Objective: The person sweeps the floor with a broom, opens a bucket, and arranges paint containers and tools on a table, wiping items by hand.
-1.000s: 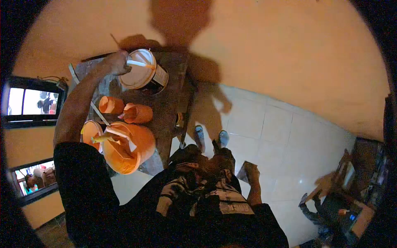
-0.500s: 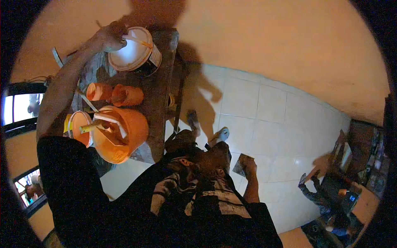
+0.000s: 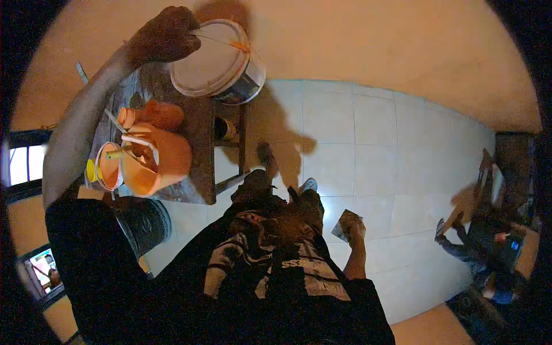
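My left hand [image 3: 175, 35] grips the handle of a lidded white bucket [image 3: 213, 57] with a dark label. The bucket hangs tilted beside the far right part of the wooden table [image 3: 201, 167], in front of the wall. Low at my right side, my right hand [image 3: 356, 229] is closed on a flat, dark square plate [image 3: 345, 223]. On the table stand a large orange bucket [image 3: 172, 161] with a handled tool lying across its opening, a smaller white-rimmed tub [image 3: 107, 167] and orange cups [image 3: 164, 117].
A black bucket [image 3: 146, 224] stands on the tiled floor [image 3: 374, 172] beside the table's near edge. The orange wall [image 3: 374, 46] runs along the far side. A co-worker [image 3: 460, 247] is at the right, near dark furniture [image 3: 514, 155]. Windows are at the left.
My left hand has raised the lidded bucket off the table and moved it right, towards the table's edge. The view has shifted, showing the black bucket more fully. My right hand still holds the square plate.
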{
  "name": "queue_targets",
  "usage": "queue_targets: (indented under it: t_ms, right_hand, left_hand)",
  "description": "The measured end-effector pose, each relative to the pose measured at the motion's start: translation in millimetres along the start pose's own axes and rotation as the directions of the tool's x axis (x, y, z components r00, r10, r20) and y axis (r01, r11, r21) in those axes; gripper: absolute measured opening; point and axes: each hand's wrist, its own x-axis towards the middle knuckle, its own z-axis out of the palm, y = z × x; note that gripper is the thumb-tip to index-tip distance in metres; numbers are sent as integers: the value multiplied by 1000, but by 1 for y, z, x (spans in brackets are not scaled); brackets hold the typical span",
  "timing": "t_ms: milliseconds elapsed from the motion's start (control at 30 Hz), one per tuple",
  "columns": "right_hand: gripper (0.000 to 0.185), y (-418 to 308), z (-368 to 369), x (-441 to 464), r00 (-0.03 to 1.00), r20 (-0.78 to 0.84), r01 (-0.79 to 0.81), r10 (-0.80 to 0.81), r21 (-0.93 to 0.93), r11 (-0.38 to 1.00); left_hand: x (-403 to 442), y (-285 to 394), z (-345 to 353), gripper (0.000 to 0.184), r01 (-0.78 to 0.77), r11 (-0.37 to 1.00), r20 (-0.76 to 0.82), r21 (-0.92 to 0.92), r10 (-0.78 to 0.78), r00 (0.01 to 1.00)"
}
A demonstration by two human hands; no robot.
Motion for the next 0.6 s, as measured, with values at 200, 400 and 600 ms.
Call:
queue_targets:
  t_ms: [200, 400, 600]
  right_hand:
    - [37, 93, -50, -13, 988, 37, 155, -153, -44, 987]
    - [30, 206, -85, -47, 945, 112, 295, -308, -699, 652]
    - [54, 256, -79, -179, 991, -89, 120, -98, 294, 948]
  left_hand:
    - [-32, 95, 1, 36, -29, 999, -33, -35, 27, 999]
    - [-110, 225, 34, 34, -176, 925, -121, -336, 142, 982]
    - [-210, 334, 121, 43, -170, 769, 120, -616, 305, 945]
